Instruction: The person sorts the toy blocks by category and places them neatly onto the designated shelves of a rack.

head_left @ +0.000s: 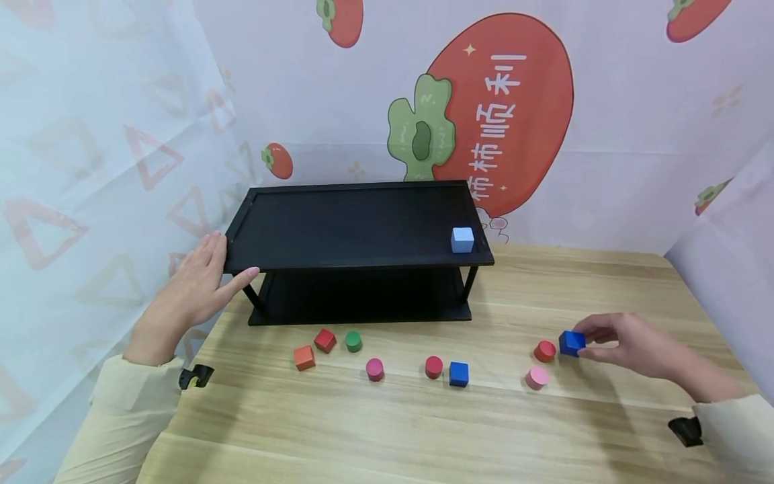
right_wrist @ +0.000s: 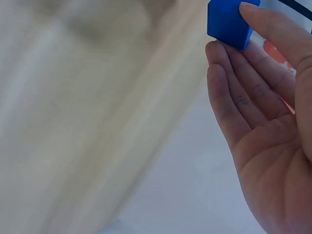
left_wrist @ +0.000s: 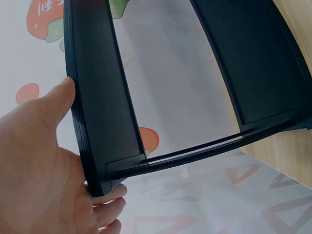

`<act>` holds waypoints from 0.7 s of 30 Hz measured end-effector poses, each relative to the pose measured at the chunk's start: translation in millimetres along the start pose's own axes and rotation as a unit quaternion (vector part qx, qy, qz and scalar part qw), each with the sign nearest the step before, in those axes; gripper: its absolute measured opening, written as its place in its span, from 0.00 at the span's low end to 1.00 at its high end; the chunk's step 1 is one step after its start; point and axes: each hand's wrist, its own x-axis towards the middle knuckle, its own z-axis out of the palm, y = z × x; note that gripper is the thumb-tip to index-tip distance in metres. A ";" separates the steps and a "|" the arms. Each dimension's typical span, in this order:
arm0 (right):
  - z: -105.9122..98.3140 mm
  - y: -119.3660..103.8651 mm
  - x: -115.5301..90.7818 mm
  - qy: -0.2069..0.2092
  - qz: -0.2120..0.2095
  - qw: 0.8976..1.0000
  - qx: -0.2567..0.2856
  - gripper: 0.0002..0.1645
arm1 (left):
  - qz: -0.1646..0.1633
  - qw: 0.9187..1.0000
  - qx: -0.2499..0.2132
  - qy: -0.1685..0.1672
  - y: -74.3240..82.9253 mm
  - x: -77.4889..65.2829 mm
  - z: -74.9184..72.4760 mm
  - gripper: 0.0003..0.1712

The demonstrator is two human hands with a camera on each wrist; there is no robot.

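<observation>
Right hand (head_left: pixel 629 346) fingers pinch the blue cube (head_left: pixel 571 343) at the bench's 3 o'clock side beside a red cylinder (head_left: pixel 545 351); lift it straight, while left hand (head_left: pixel 196 286), fingers straight, steadies the black shelf (head_left: pixel 357 228)

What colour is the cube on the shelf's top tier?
Light blue cube, at the right end of the black shelf; the head view shows it best.

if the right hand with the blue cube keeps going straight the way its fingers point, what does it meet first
Probably the red cylinder, just left of the blue cube pinched by the right hand; its fingers point leftward. Depth is unclear, so it might pass just behind it.
</observation>
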 end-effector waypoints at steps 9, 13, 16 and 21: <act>-44.1 -43.4 35.2 0.009 -0.001 0.999 -0.036 0.16 | -0.003 1.000 -0.002 -0.007 -0.2 -0.3 -0.1 0.61; -64.4 -68.6 53.8 -0.003 0.003 0.999 -0.050 0.16 | -0.002 1.000 -0.001 -0.005 -0.8 0.0 0.5 0.61; -78.6 -87.2 68.3 -0.021 0.006 0.999 -0.036 0.18 | -0.002 1.000 0.001 -0.004 -1.2 0.5 0.9 0.61; -98.0 -116.6 92.3 -0.027 -0.016 0.999 -0.029 0.20 | 0.000 1.000 0.003 -0.001 -0.6 1.2 1.4 0.61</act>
